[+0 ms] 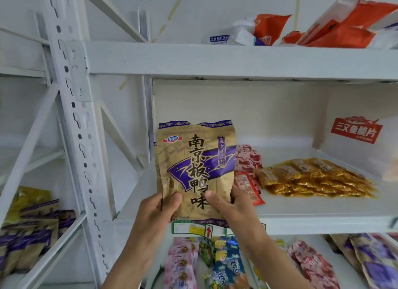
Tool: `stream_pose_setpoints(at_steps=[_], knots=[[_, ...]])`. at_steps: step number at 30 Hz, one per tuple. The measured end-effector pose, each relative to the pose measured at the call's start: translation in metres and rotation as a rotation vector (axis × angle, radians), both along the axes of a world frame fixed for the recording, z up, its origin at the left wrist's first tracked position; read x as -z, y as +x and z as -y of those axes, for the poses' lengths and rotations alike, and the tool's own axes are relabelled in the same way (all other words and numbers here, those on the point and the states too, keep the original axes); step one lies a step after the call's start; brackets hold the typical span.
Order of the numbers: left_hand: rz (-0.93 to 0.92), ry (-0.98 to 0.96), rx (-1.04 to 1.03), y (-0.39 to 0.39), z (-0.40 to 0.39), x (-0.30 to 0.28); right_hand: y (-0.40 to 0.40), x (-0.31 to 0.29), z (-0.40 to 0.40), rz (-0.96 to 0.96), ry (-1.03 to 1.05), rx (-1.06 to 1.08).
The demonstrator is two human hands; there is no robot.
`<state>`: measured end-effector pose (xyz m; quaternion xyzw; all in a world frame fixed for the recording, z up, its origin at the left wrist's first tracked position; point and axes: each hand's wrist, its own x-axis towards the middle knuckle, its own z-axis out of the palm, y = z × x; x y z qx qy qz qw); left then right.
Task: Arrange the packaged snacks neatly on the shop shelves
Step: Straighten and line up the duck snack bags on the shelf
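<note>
A gold and purple snack packet (195, 166) with large black characters stands upright at the left end of the middle shelf (323, 223), its bottom at the shelf's front edge. My left hand (158, 209) grips its lower left corner, thumb on the front. My right hand (231, 204) grips its lower right corner, thumb on the front as well. Behind the packet lie red snack packets (247, 166), partly hidden by it.
A heap of golden packets (318, 177) lies on the middle shelf, with a white box (357, 135) at the right. The top shelf (215, 58) holds orange and white bags (336, 28). Below are pink, blue and red packets (226, 265). Gold and purple packets (32, 235) fill the left rack.
</note>
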<state>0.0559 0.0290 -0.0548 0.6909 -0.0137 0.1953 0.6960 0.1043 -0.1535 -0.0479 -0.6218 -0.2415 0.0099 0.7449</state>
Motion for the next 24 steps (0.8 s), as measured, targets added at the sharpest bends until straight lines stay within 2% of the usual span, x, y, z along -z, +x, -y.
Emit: stream_pose_setpoints(at_steps=[4,7,10,11,12,13,14,16,18,21,23,24], knots=[[0.045,-0.068,-0.042,-0.005,0.005,0.005,-0.008,0.009,0.004,-0.079,0.045,-0.035],[0.057,-0.044,-0.129,-0.008,0.009,0.011,-0.017,0.008,0.004,-0.103,0.063,-0.077],[0.176,0.204,-0.387,-0.015,0.013,0.016,-0.019,0.016,0.002,0.024,0.027,0.115],[0.228,0.246,-0.438,-0.02,0.019,0.012,-0.021,0.017,0.001,0.101,-0.008,0.221],[0.256,0.253,-0.395,-0.025,0.028,0.007,-0.027,0.021,0.003,0.199,-0.075,0.26],[0.253,0.226,-0.276,-0.03,0.037,0.0,-0.029,0.019,0.001,0.285,-0.178,0.25],[0.221,0.197,-0.145,-0.031,0.044,-0.006,-0.032,0.014,-0.002,0.315,-0.253,0.127],[0.18,0.136,-0.043,-0.031,0.047,-0.015,-0.036,-0.002,-0.003,0.314,-0.425,-0.05],[0.145,-0.062,0.024,-0.033,0.037,-0.027,-0.027,0.007,0.009,0.35,-0.366,-0.028],[0.052,-0.475,0.198,-0.041,0.02,-0.037,-0.034,0.014,0.015,0.291,-0.241,0.171],[-0.006,-0.591,0.256,-0.044,0.017,-0.034,-0.045,0.019,0.018,0.217,-0.165,0.122],[-0.014,-0.614,0.27,-0.045,0.018,-0.033,-0.052,0.019,0.019,0.165,-0.112,0.021]])
